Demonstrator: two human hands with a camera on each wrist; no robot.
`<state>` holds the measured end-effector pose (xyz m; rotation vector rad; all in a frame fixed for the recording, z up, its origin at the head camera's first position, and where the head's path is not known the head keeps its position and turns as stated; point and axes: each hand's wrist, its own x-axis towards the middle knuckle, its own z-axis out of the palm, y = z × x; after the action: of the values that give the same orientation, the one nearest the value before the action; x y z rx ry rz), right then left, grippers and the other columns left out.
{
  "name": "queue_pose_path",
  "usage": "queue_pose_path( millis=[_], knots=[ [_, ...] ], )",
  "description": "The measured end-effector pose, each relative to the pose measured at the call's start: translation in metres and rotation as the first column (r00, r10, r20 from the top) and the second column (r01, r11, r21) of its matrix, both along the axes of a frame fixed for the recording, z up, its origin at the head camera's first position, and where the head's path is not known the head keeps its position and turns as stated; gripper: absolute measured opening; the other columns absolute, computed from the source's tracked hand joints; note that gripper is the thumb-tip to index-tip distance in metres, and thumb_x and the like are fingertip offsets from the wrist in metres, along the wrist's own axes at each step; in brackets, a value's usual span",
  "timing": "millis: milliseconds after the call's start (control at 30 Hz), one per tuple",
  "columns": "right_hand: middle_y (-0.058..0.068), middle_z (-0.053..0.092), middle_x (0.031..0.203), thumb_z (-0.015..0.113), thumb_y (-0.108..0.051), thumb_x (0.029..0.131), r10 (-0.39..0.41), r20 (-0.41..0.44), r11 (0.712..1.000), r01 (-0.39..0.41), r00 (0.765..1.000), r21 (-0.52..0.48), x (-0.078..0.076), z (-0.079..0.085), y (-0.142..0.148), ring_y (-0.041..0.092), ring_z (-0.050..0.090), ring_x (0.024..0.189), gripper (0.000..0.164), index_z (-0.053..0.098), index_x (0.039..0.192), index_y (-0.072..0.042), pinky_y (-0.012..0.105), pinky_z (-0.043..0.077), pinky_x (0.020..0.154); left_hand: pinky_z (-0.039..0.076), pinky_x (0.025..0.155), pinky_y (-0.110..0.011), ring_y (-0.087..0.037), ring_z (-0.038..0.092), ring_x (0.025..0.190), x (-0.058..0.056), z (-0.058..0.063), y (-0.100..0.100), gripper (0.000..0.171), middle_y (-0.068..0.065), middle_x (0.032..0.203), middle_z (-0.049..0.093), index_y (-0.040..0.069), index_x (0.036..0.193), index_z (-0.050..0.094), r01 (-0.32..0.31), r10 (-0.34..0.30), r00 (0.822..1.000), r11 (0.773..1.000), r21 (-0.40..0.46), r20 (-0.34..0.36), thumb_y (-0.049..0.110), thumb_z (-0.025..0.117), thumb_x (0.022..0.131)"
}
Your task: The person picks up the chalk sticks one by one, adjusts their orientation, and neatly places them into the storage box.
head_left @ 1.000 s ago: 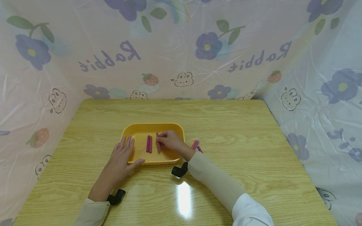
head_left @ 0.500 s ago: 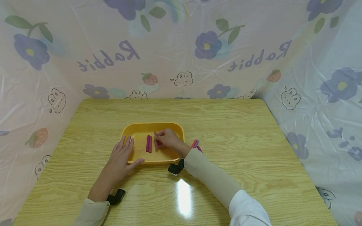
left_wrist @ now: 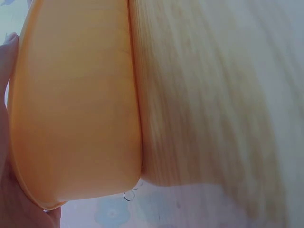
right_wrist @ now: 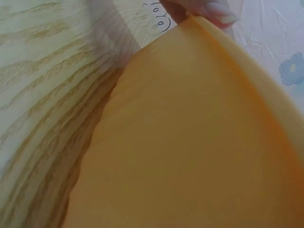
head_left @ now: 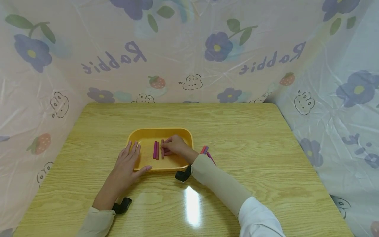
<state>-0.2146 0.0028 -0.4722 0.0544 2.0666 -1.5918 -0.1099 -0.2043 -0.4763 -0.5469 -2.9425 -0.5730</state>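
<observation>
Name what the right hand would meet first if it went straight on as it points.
Past the pinched stick, the right hand would probably meet the reddish stick beside the purple one; depth is unclear.

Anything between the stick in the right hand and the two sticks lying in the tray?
Nothing visible. The right hand pinches the stick; just a narrow strip of bare floor in the tray shows between it and the two sticks. The left hand is beyond them, at the tray's left end.

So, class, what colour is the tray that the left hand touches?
The tray is yellow-orange, best seen in the head view.
</observation>
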Motion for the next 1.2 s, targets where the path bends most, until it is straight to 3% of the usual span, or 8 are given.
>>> queue_pose_path(
  millis=[400, 1200],
  knots=[
    [0.012, 0.068, 0.074, 0.066, -0.010, 0.086, 0.003, 0.008, 1.000, -0.003, 1.000, -0.023, -0.0005, -0.0042, -0.0003, 0.018, 0.066, 0.062, 0.015, 0.068, 0.088, 0.005, 0.030, 0.056, 0.058, 0.007, 0.110, -0.052, -0.027, -0.005, 0.141, -0.0001, 0.0019, 0.0012, 0.093, -0.019, 0.152, 0.013, -0.002, 0.147, 0.016, 0.007, -0.007, 1.000, 1.000, 0.003, 0.019, 0.061, 0.049, 0.087],
    [0.010, 0.068, 0.070, 0.070, -0.019, 0.083, 0.019, -0.037, 0.998, -0.017, 0.999, 0.052, 0.0035, -0.0031, -0.0005, 0.019, 0.066, 0.062, 0.020, 0.071, 0.084, 0.001, 0.029, 0.055, 0.057, 0.007, 0.110, -0.051, -0.028, -0.005, 0.141, 0.0002, 0.0014, 0.0008, 0.092, -0.021, 0.151, 0.015, -0.004, 0.146, 0.018, 0.014, -0.014, 1.000, 1.000, 0.002, 0.001, 0.058, 0.051, 0.087]
  ],
)
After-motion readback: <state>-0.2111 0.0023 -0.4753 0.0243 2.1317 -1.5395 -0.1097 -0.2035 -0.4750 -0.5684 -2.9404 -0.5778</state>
